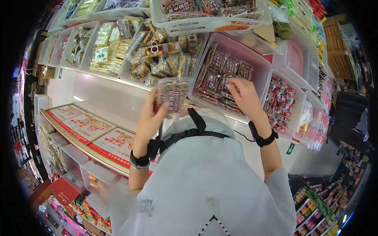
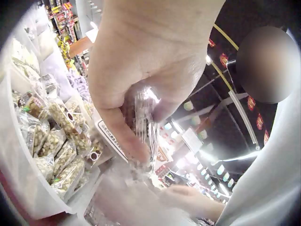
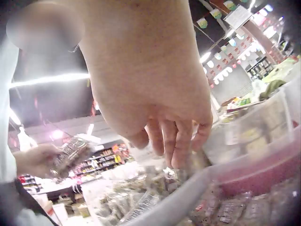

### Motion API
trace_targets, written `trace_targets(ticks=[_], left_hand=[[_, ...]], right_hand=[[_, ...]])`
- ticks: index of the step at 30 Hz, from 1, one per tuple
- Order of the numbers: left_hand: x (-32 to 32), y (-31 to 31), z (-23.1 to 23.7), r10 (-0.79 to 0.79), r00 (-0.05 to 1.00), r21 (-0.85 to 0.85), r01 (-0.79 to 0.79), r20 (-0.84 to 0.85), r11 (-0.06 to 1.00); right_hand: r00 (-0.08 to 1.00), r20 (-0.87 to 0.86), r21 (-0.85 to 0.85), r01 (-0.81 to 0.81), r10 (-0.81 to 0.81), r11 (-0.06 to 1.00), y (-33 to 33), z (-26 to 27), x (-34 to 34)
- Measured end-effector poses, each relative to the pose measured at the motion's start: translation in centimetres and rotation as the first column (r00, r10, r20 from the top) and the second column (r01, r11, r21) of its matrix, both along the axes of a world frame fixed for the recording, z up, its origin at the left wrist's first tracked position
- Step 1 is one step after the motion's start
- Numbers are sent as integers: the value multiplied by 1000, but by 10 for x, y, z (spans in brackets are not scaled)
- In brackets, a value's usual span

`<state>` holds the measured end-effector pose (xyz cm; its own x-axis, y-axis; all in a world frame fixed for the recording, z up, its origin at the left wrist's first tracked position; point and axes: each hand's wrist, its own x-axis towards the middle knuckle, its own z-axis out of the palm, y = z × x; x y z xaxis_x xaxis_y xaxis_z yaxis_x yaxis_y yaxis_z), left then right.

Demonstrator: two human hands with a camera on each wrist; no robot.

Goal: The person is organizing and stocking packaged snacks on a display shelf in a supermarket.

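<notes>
In the head view my left hand [image 1: 150,116] grips clear-wrapped brown snack packets [image 1: 173,94], thumb across the front. The left wrist view shows the crinkled clear wrapper [image 2: 143,110] between thumb and fingers, much of it hidden by the hand. My right hand [image 1: 247,96] reaches into a translucent pinkish bin [image 1: 258,65], its fingertips close over more brown snack packets [image 1: 214,59] stacked there in rows. Seen from the right wrist, the fingers [image 3: 169,136] hang down loosely bent, with nothing visible between them.
Left of this bin stands a bin of mixed nut-coloured snack packs [image 1: 161,63]. To its right is a bin of red-and-black wrapped sweets [image 1: 281,104]. A white tub [image 1: 212,25] with similar brown packets stands behind. Red-and-white printed signs [image 1: 86,128] line a lower shelf at left.
</notes>
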<state>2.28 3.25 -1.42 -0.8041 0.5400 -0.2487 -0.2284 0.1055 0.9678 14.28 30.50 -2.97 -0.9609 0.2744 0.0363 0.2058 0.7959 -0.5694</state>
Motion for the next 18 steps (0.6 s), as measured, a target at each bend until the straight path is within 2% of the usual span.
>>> trace_targets(ticks=[2, 3, 4, 6, 7, 8, 10, 11, 12, 14, 16, 17, 18], left_hand=[[-4, 6, 4, -220, 967, -194, 193, -131, 962], [0, 17, 24, -204, 973, -183, 182, -112, 966], [-1, 22, 26, -213, 969, -184, 189, -121, 965], [-2, 33, 27, -463, 865, -209, 425, -191, 881], [0, 40, 26, -501, 806, -218, 452, -316, 865], [3, 48, 28, -512, 799, -211, 466, -315, 859], [8, 61, 33, -580, 777, -251, 527, -245, 812], [11, 68, 32, -596, 787, -166, 574, -159, 802], [12, 75, 29, -601, 784, -161, 580, -157, 799], [15, 92, 18, -617, 731, -139, 606, -291, 783], [15, 106, 2, -658, 693, -167, 640, -294, 750], [18, 116, -3, -742, 581, -275, 693, -335, 667], [21, 125, -9, -813, 458, -385, 721, -360, 576]], right_hand=[[987, -155, -134, -72, 50, 988, -21, 23, -10], [985, -158, -255, -105, 65, 961, -30, 37, -14], [983, -164, -372, -137, 81, 918, -37, 46, -17], [979, -188, -402, -155, 85, 902, -50, 49, -15], [973, -207, -434, -183, 100, 882, -52, 50, -13], [975, -202, -430, -168, 86, 887, -48, 51, -8], [995, -14, -545, -88, 97, 834, -39, 53, 3], [996, -5, -542, -76, 88, 837, -32, 55, 12], [998, 30, -545, 61, -54, 836, -26, 55, 22], [940, 101, -536, 328, -326, 778, -10, 56, 45], [836, 40, -380, 520, -548, 765, 5, 42, 68], [836, 48, -374, 523, -547, 766, 15, 31, 82], [787, -31, -350, 568, -616, 745, 23, 19, 95]])
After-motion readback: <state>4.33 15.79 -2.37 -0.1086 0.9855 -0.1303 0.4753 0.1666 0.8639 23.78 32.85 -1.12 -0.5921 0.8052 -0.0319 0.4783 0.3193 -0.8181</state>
